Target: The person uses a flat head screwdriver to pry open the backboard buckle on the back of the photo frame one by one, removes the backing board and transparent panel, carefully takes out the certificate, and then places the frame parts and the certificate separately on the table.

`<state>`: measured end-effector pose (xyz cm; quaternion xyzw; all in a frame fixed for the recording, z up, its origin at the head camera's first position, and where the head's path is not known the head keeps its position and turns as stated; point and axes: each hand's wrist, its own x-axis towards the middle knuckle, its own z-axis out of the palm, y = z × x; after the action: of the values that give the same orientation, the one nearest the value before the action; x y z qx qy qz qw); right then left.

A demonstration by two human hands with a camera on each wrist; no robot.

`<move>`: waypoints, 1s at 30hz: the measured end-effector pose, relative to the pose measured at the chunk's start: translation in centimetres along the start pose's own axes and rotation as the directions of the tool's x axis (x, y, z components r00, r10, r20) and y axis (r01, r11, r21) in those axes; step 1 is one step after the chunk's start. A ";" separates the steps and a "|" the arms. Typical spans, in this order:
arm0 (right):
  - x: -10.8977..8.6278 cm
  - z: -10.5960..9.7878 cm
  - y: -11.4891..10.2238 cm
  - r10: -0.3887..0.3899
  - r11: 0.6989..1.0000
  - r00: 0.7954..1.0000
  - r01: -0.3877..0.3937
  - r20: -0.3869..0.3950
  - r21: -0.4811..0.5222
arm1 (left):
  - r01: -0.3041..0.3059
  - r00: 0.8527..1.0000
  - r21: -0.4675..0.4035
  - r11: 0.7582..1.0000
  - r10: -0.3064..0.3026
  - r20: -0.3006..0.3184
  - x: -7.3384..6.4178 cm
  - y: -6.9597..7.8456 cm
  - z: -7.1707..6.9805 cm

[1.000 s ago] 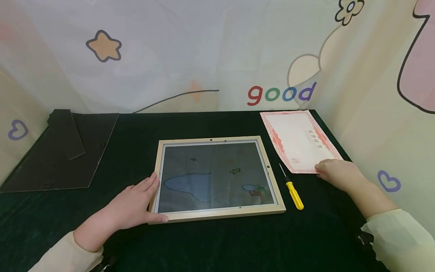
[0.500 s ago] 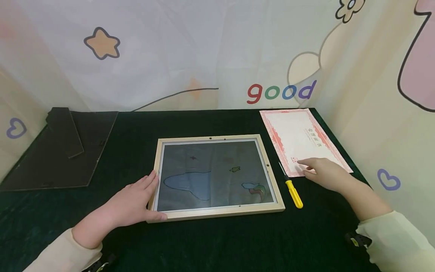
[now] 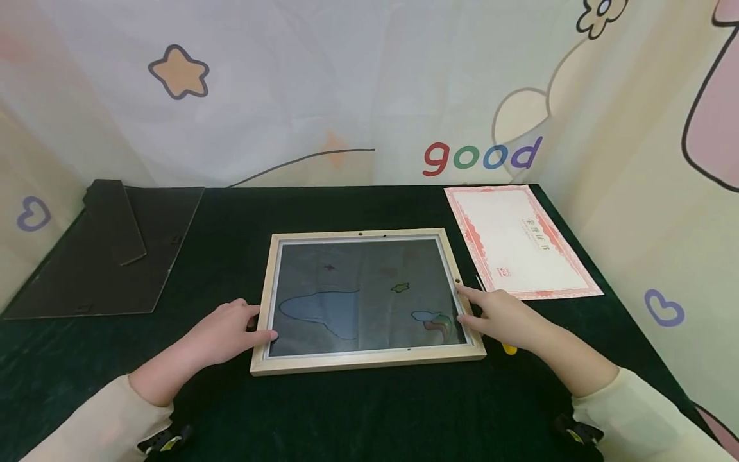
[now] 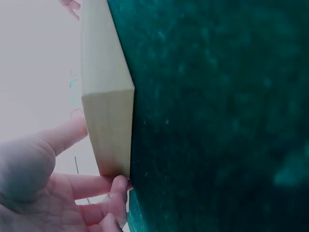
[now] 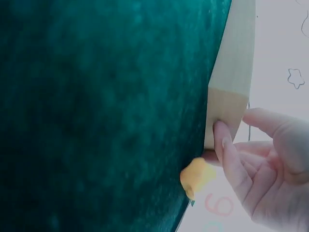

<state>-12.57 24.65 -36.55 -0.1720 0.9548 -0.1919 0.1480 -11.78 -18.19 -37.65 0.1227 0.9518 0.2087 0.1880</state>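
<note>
A light wooden picture frame (image 3: 369,367) lies flat on the dark green cloth, with a glossy dark pane showing faint drawn shapes. My left hand (image 3: 222,333) grips its left side, thumb on the top rim and fingers against the outer edge. On the right side, my right hand (image 3: 508,317) holds the frame with its thumb on top and fingers at the side. The left wrist view shows the frame's corner (image 4: 108,125) beside the left fingers (image 4: 113,193). Under the right hand is a screwdriver, mostly hidden, its yellow handle (image 5: 194,179) seen in the right wrist view.
A certificate sheet (image 3: 508,250) with a pink border lies at the back right. At the far left rests a black backboard (image 3: 110,276) with a stand flap (image 3: 118,224). A patterned curtain (image 3: 317,83) hangs behind the table.
My right hand has left the certificate sheet and come to the frame's right side. The sheet shifted slightly towards me. The left hand went from lying along the frame's side to gripping it.
</note>
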 end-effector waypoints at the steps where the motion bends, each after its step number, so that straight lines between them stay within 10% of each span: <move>1: 0.0 0.1 -0.1 0.005 1.000 1.000 -0.005 -0.003 -0.016 | -0.007 1.000 -0.016 1.000 0.007 0.001 0.0 0.0 0.1; 13: -0.8 0.1 -0.3 -0.028 0.999 0.999 0.027 -0.036 -0.035 | 0.031 0.999 -0.227 0.973 -0.033 -0.008 -1.2 0.6 0.7; 17: -1.1 0.1 -0.2 -0.035 0.999 0.999 0.034 -0.028 -0.010 | 0.030 1.000 -0.385 0.922 -0.027 0.013 -1.7 0.1 1.3; 20: -1.3 0.1 -0.3 -0.021 1.000 1.000 0.021 -0.014 0.002 | 0.050 0.998 -0.600 0.799 -0.020 0.057 -1.7 -0.4 1.7; 26: -1.4 0.1 -0.3 -0.044 0.999 0.999 0.044 -0.016 -0.007 | 0.161 0.985 -0.906 0.393 -0.013 0.169 -1.8 -0.7 2.4; 30: -1.6 0.1 -0.3 -0.063 0.998 0.998 0.063 -0.018 -0.006 | 0.172 0.983 -0.949 0.264 0.013 0.181 -2.1 -0.4 2.6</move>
<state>-11.04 25.00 -36.15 -0.2006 0.9508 -0.1954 0.1325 -8.91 -18.25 -39.35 -0.0484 0.6189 0.7218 0.3060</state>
